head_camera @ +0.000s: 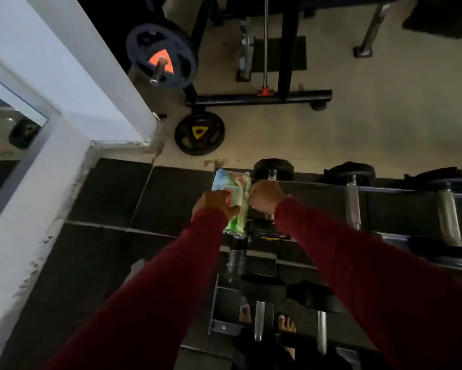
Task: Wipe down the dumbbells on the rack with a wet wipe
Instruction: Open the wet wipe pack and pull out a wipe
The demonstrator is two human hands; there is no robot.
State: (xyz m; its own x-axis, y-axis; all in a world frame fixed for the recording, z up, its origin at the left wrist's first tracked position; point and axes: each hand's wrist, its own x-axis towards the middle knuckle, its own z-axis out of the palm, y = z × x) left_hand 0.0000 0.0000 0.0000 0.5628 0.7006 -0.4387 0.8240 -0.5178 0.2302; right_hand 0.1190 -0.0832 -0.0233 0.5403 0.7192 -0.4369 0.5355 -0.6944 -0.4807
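Your left hand (214, 202) grips a soft, crinkled green wet wipe pack (234, 200), long axis running near to far, above the rack's (400, 188) left end. Your right hand (264, 196) pinches its top edge. Black-headed, chrome-handled dumbbells (352, 198) also lie near-to-far.

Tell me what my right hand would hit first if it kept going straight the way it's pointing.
Probably the wet wipe pack: the right hand points at its top edge and already pinches it, with the left hand just beyond.
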